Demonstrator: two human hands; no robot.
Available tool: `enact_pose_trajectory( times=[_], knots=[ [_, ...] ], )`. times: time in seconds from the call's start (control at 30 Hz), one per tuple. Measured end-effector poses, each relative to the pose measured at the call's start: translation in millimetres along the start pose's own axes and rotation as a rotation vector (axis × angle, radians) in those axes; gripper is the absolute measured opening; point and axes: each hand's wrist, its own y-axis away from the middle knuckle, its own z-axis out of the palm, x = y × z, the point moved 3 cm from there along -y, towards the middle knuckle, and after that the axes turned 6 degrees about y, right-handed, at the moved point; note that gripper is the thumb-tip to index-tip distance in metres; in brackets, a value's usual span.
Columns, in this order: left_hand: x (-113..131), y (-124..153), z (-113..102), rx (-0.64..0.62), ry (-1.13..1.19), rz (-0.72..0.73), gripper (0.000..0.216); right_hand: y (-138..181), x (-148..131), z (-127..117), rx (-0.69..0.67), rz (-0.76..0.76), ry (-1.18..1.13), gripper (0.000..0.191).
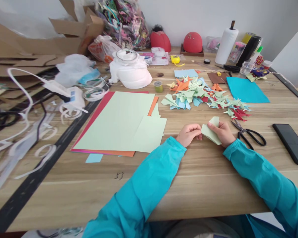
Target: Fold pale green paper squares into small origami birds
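Both of my hands hold a folded pale green paper piece just above the wooden table. My left hand pinches its left edge with closed fingers. My right hand grips its right side, fingers curled over the fold. Just beyond them lies a pile of folded paper shapes in green, blue, orange and red. Black scissors lie right of my right hand.
A stack of large paper sheets lies to the left. A black phone and a blue sheet sit on the right. Cardboard, tape rolls, a white bag and a paper towel roll crowd the back and left.
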Motion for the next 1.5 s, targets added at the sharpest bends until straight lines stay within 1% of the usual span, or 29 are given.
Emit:
enact_pose_trajectory(
  times=[0.2, 0.3, 0.47, 0.53, 0.6, 0.7, 0.77, 0.9, 1.1, 1.2, 1.3, 1.5],
  knots=[
    [1.1, 1.3, 0.8, -0.015, 0.021, 0.006, 0.013, -1.1, 0.5, 0.1, -0.002, -0.011, 0.014, 0.035],
    [-0.1, 0.3, 1.1, 0.008, 0.028, 0.011, 0.020, -1.8, 2.5, -0.1, -0.016, -0.020, 0.008, 0.034],
    [-4.8, -2.5, 0.4, 0.035, -0.047, 0.025, 0.027, -2.6, 4.7, -0.9, -0.024, -0.075, -0.028, 0.032],
    [-5.7, -3.6, -1.9, 0.095, -0.012, 0.044, 0.029, -2.3, 3.4, -0.1, -0.047, -0.108, -0.065, 0.033],
    [-6.0, -4.5, -5.0, 0.185, 0.052, 0.066, 0.031, -1.7, 0.9, 1.5, -0.091, -0.149, -0.082, 0.034],
    [-6.5, -5.7, -8.4, 0.299, 0.125, 0.073, 0.031, -0.7, -2.2, 3.3, -0.128, -0.201, -0.009, 0.033],
    [-7.0, -6.7, -8.9, 0.326, 0.145, 0.069, 0.032, -0.7, -2.4, 3.7, -0.131, -0.210, 0.058, 0.030],
    [-6.9, -7.6, -8.3, 0.321, 0.155, 0.086, 0.033, -2.4, 0.5, 3.2, -0.098, -0.210, 0.069, 0.027],
    [-6.0, -6.2, -5.9, 0.194, 0.100, 0.066, 0.029, -3.8, 2.2, 0.8, -0.009, -0.232, 0.080, 0.028],
    [-6.6, -6.1, -6.5, 0.188, 0.097, 0.055, 0.029, -2.8, 0.9, 0.3, 0.008, -0.229, 0.079, 0.028],
    [-7.9, -6.6, -7.0, 0.190, 0.090, 0.062, 0.030, -1.2, -1.1, 1.2, -0.002, -0.246, 0.098, 0.027],
    [-8.4, -6.7, -7.9, 0.208, 0.065, 0.079, 0.032, -0.4, -2.6, 1.5, 0.022, -0.316, 0.222, 0.025]
  ],
)
